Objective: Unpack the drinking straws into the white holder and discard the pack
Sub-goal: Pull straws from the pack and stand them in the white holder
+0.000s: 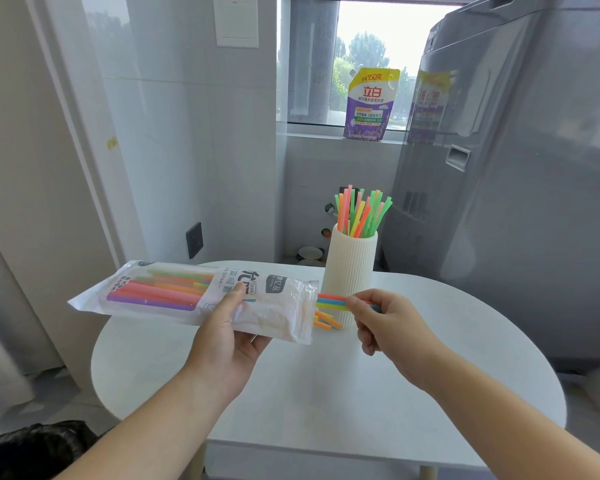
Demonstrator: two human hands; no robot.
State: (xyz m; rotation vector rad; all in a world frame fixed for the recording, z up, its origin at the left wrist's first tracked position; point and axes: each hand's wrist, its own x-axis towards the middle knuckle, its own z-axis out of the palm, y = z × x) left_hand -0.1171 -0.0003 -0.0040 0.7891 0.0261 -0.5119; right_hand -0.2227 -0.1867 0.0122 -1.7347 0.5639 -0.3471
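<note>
1. A grey washing machine (499, 174) fills the right side of the view, standing behind the surface.
2. The white, rounded surface (326, 403) spreads below both forearms.
3. The pack (167, 292), a clear plastic bag with a printed white label, is held roughly level above the left part of the surface. Its open mouth faces right, toward the white holder. Many coloured straws lie inside it, bunched toward its closed left end.
4. A black bag (32, 448) shows at the lower left corner, beside the surface and lower than it.
5. The white holder (349, 268), a ribbed cylinder, stands upright on the far side of the surface, just beyond the pack's mouth.
6. A purple detergent pouch (369, 103) stands on the window sill behind it.
7. The left grip (227, 341) holds the pack near its middle, with the thumb on top over the label and the fingers underneath.
8. The right grip (392, 327) is narrow and pinches the ends of the straws that stick out of the pack.
9. The standing straws (361, 213), in pink, green, yellow and orange, fan out of the holder's top.
10. The drawn straws (328, 300), in red, green, blue and yellow, span from the pack's mouth to the right fingertips, in front of the holder's lower part. A few orange ends poke out just below them.
</note>
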